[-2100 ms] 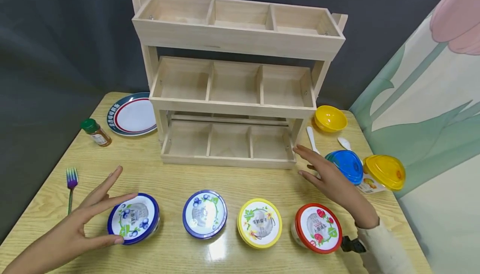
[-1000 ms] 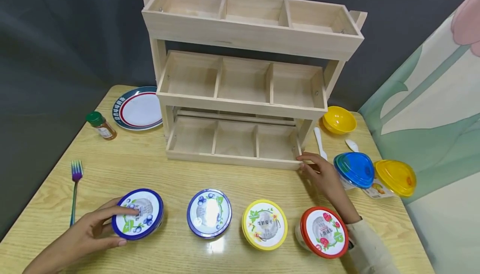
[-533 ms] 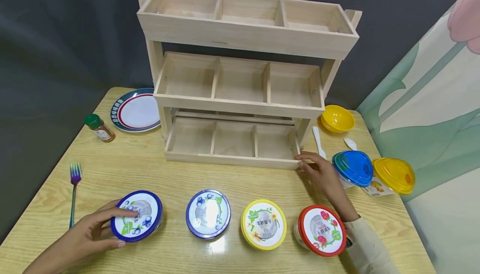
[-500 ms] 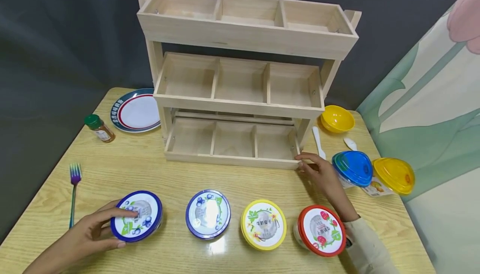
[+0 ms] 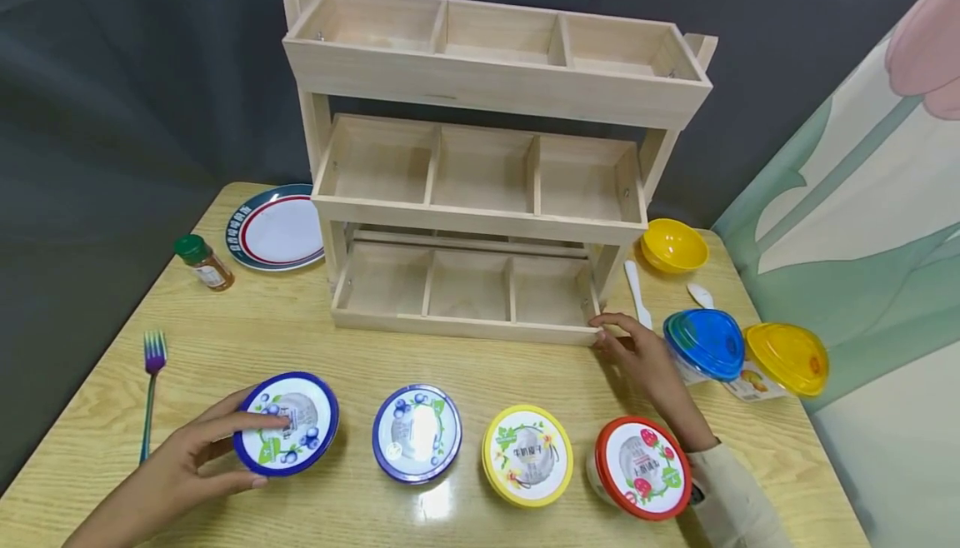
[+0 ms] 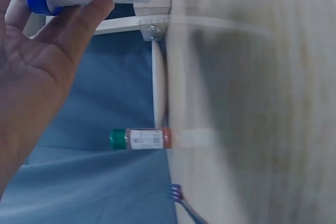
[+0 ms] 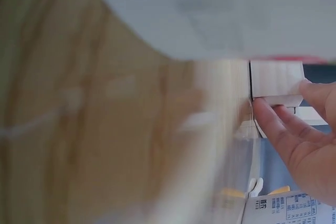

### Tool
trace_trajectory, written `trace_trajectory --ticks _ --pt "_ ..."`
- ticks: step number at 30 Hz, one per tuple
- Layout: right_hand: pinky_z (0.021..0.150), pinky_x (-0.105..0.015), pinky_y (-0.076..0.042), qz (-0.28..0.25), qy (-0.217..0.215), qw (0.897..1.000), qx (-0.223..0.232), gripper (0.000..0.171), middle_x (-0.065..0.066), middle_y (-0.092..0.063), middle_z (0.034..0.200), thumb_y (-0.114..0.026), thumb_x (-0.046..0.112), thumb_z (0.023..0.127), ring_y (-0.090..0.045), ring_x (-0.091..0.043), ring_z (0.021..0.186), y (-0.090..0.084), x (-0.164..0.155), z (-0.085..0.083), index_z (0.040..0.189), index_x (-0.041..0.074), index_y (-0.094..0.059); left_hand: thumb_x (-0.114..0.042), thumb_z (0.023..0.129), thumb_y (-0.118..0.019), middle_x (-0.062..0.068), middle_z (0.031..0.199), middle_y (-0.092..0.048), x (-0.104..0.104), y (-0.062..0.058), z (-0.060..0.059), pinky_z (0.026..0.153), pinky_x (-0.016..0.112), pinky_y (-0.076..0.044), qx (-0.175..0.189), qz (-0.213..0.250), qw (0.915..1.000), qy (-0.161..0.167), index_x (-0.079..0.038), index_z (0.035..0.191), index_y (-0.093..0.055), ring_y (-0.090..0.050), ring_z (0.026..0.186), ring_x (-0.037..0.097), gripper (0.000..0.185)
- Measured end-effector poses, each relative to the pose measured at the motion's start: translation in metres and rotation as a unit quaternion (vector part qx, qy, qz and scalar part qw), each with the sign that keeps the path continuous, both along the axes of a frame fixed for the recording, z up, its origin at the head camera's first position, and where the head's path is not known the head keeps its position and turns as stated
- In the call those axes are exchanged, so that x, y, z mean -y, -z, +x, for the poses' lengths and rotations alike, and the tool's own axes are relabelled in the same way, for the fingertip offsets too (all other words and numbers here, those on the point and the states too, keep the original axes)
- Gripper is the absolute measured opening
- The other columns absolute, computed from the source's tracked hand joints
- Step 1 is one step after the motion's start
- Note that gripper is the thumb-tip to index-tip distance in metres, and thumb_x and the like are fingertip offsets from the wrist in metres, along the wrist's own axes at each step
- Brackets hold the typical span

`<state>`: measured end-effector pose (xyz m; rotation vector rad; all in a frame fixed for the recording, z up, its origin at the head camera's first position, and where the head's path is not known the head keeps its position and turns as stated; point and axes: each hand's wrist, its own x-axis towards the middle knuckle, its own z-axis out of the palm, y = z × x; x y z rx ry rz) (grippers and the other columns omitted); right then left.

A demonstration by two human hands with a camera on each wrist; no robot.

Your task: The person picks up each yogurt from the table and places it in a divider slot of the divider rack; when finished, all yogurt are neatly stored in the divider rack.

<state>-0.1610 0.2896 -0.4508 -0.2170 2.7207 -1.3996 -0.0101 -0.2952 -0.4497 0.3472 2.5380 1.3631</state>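
Lifted since earlier, lower left: blue-lidded round white plastic tub [image 5: 307,427], gripped by left hand [image 5: 178,466], best kept level while right hand [image 5: 643,361] pinches pale three-tier wooden rack [image 5: 495,97].

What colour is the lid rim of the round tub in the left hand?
The lid rim is blue, clearest in the head view.

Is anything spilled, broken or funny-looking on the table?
No, nothing stands out. I see no spills or breaks. The lidded tub in the left hand looks undamaged, the wooden rack gripped by the right hand stands upright, and the yellow bowl sits right way up.
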Motion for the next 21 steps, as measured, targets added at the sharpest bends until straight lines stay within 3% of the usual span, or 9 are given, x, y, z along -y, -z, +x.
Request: trace_trajectory --ticks 3,5,9,12,14,16,21 --pt "0.088 -0.034 -0.064 -0.004 0.005 1.000 0.006 0.029 -0.029 -0.060 0.146 -0.059 0.002 0.112 -0.073 -0.045 0.113 0.000 0.000 0.000 0.140 0.001 -0.065 -0.008 0.089 -0.089 0.039 0.161 -0.037 -0.003 -0.008 0.000 0.090 0.027 -0.058 -0.029 -0.030 0.9991 0.009 -0.026 0.141 -0.073 -0.038 0.134 0.077 0.057" --pt "0.090 -0.035 -0.064 -0.015 0.010 1.000 0.018 0.029 -0.028 -0.058 0.148 -0.058 0.003 0.112 -0.072 -0.045 0.115 0.000 0.001 0.001 0.141 0.001 -0.065 -0.010 0.087 -0.091 0.036 0.161 -0.041 -0.005 -0.014 -0.001 0.092 0.019 -0.051 -0.054 -0.046 0.9974 0.009 -0.028 0.138 -0.075 -0.040 0.135 0.074 0.057" --pt "0.092 -0.036 -0.063 -0.040 0.020 0.998 0.041 0.030 -0.027 -0.055 0.152 -0.057 0.005 0.113 -0.069 -0.046 0.120 0.000 0.002 0.001 0.142 0.001 -0.064 -0.012 0.085 -0.093 0.032 0.161 -0.043 -0.011 -0.026 -0.005 0.093 0.016 -0.047 -0.082 -0.049 0.9954 0.009 -0.030 0.135 -0.076 -0.043 0.137 0.069 0.057" --pt "0.093 -0.036 -0.062 -0.051 0.021 0.997 0.046 0.031 -0.027 -0.054 0.152 -0.057 0.005 0.113 -0.069 -0.046 0.121 0.000 0.002 0.001 0.143 0.000 -0.063 -0.012 0.082 -0.095 0.026 0.161 -0.047 -0.014 -0.035 -0.010 0.095 0.016 -0.048 -0.112 -0.049 0.9924 0.011 -0.031 0.133 -0.077 -0.044 0.152 0.035 0.058" --pt "0.093 -0.036 -0.062 -0.053 0.020 0.997 0.047 0.031 -0.027 -0.054 0.152 -0.057 0.005 0.113 -0.069 -0.046 0.121 0.000 0.003 0.001 0.143 -0.001 -0.063 -0.014 0.080 -0.096 0.022 0.162 -0.048 -0.017 -0.043 -0.013 0.096 0.016 -0.047 -0.132 -0.053 0.9897 0.014 -0.032 0.133 -0.077 -0.039 0.151 0.009 0.059" --pt "0.093 -0.037 -0.062 -0.051 0.022 0.997 0.049 0.031 -0.027 -0.054 0.153 -0.056 0.005 0.113 -0.069 -0.046 0.121 0.000 0.003 0.001 0.143 0.000 -0.063 -0.015 0.080 -0.097 0.019 0.163 -0.048 -0.020 -0.053 -0.018 0.097 0.016 -0.047 -0.146 -0.058 0.9874 0.020 -0.033 0.133 -0.077 -0.036 0.146 -0.003 0.059" --pt "0.094 -0.038 -0.062 -0.044 0.027 0.997 0.049 0.031 -0.026 -0.055 0.153 -0.056 0.006 0.114 -0.068 -0.046 0.122 0.001 0.004 0.002 0.144 0.001 -0.063 -0.016 0.080 -0.097 0.006 0.167 -0.046 -0.033 -0.080 -0.035 0.102 0.011 -0.044 -0.196 -0.063 0.9774 0.050 -0.035 0.136 -0.076 -0.039 0.148 0.001 0.063"
